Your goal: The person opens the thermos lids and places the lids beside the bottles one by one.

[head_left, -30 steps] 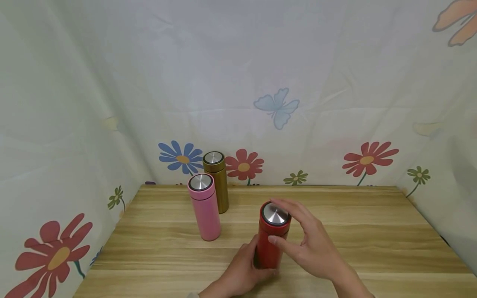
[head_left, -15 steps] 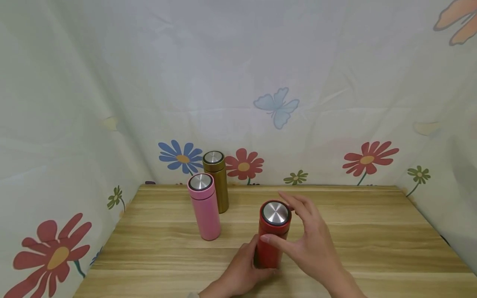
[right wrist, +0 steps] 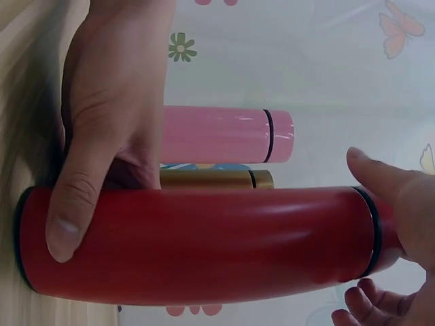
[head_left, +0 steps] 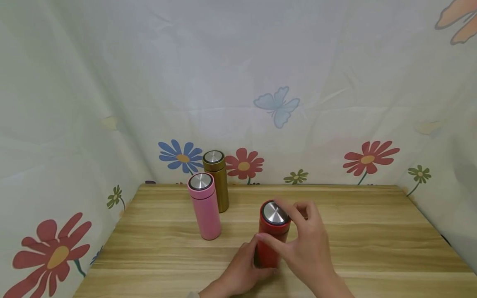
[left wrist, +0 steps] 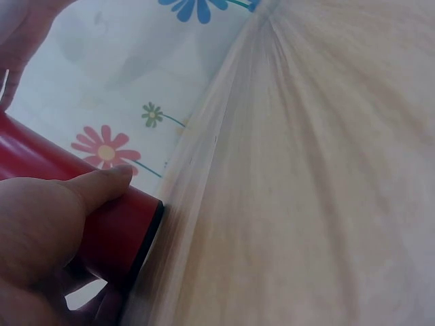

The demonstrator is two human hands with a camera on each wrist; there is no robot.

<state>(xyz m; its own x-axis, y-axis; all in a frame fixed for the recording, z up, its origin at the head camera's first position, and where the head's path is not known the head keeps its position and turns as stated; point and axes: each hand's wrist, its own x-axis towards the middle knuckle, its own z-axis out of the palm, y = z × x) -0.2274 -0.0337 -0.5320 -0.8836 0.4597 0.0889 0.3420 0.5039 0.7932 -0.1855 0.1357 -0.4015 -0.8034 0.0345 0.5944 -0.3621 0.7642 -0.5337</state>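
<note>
Wooden table (head_left: 372, 240), red bottle (right wrist: 238, 238), silvery top (head_left: 275, 214) head-view only

Flowered cloth (head_left: 335, 62) around a wood-grain bench (head_left: 372, 231)

The creased, pale cloth rises behind the bench and along both sides. Red, blue and green flowers (head_left: 244, 166) run low along it, and a light-blue butterfly (head_left: 277, 106) marks the back. Light is soft.

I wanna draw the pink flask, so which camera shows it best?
The head view: the pink flask stands upright there, visible from silver top to bottom, with nothing in front. The right wrist view shows it sideways, its lower part mostly hidden behind the left hand. The left wrist view doesn't show it.
</note>
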